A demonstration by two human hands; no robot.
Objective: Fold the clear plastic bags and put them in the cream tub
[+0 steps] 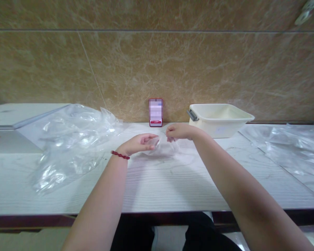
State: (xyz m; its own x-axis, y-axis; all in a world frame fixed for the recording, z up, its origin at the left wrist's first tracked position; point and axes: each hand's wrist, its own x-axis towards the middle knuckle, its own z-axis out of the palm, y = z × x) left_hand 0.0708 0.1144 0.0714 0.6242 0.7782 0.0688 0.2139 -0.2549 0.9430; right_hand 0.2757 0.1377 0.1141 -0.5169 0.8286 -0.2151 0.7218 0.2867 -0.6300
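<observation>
A small clear plastic bag [164, 148] rests on the white table [159, 184] in front of me, held between both hands. My left hand [138, 143], with a red bead bracelet at the wrist, pinches the bag's left edge. The bag's upper right edge is pinched by my right hand [178, 132], its fingers closed on the film. Both forearms reach in from the bottom of the view.
A heap of clear plastic bags [70, 139] lies at the left, and more clear film [293, 146] at the right. A cream plastic tub [219, 118] with a grey handle stands behind my right hand. A small red-framed device [156, 112] leans against the brown tiled wall.
</observation>
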